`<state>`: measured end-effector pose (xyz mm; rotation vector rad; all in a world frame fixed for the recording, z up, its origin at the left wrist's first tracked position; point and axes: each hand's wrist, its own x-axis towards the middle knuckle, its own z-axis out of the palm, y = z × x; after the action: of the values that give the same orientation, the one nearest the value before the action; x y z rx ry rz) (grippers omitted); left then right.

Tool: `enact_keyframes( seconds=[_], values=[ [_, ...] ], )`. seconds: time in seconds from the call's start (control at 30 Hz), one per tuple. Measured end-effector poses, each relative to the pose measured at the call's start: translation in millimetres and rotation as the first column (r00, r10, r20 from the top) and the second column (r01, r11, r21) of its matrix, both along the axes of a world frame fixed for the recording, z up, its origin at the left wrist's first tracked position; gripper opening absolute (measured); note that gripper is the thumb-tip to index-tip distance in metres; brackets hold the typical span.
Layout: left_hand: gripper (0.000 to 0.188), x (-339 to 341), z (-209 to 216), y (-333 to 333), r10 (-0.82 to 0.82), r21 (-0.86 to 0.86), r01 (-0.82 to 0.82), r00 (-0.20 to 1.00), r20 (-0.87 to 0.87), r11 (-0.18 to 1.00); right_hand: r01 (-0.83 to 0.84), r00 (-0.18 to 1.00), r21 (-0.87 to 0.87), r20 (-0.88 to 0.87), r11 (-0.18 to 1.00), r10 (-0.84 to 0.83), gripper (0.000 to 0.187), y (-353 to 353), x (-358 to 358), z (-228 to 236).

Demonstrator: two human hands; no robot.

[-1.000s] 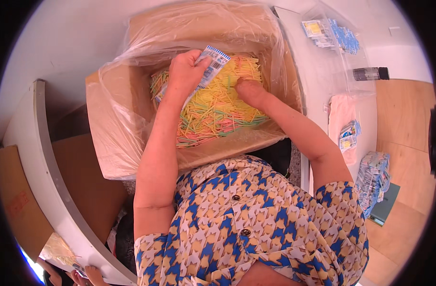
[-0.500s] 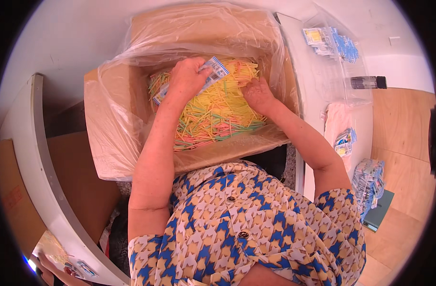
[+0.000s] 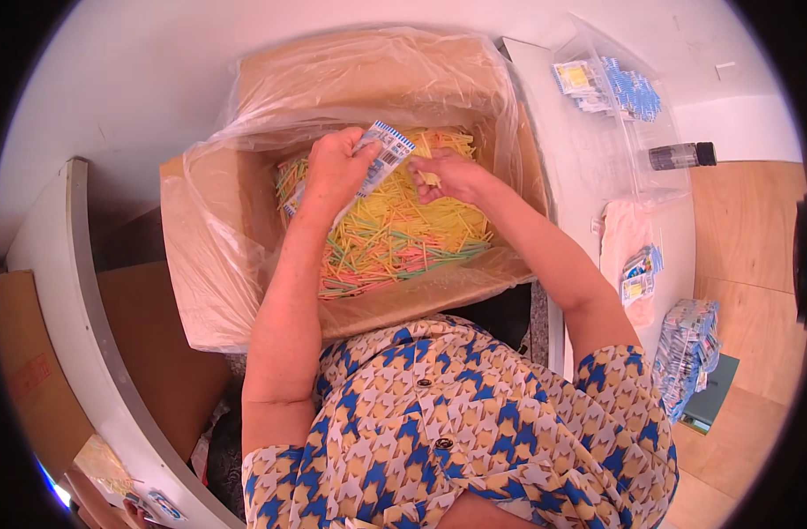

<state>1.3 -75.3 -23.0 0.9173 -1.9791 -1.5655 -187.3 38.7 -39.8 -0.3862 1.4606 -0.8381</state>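
My left hand (image 3: 331, 172) is closed on a small blue-and-white plastic packet (image 3: 388, 159) with striped edges. Part of the packet is hidden behind the fingers. Beside its right end, my right hand (image 3: 456, 179) is closed around a few short yellow sticks (image 3: 429, 178). Both hands are over a cardboard box (image 3: 187, 203) lined with a clear plastic bag (image 3: 218, 291). A thick heap of thin sticks (image 3: 390, 231), yellow, pink and green, lies inside it.
To the right, a clear plastic bin (image 3: 602, 88) holds several packets, near a dark-capped bottle (image 3: 677, 156). More packets (image 3: 640, 273) lie on a pink cloth (image 3: 617, 234). A bundle of packets (image 3: 688, 348) stands further down. A white panel edge (image 3: 90, 309) rises at left.
My right hand has lifted off the heap and moved left toward the packet, with yellow sticks in its fingers. My left hand still holds the packet. The view has shifted slightly.
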Motion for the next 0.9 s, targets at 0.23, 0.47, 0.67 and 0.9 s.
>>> enact_keyframes(
  seconds=[0.23,0.47,0.67,0.9],
  values=[
    [0.015,0,2,-4,0.086,0.146,-0.077,0.995,-0.055,0.986,0.095,0.995,-0.103,0.044,0.99,-0.091,0.017,-37,-14,-25],
    [0.012,6,9,-5,0.026,0.018,-0.026,0.999,0.027,0.999,-0.546,0.424,0.388,-0.637,0.743,0.644,0.025,18,-12,-1],
    [0.016,-2,5,-5,0.044,0.034,-0.043,0.999,-0.028,0.998,-0.627,-0.032,0.439,-0.84,0.643,0.542,0.02,35,-10,-15],
    [0.013,3,18,3,-0.19,0.245,0.184,0.982,-0.001,0.952,-0.345,0.626,0.039,-0.735,0.938,0.261,0.023,30,-2,19]
  ],
)
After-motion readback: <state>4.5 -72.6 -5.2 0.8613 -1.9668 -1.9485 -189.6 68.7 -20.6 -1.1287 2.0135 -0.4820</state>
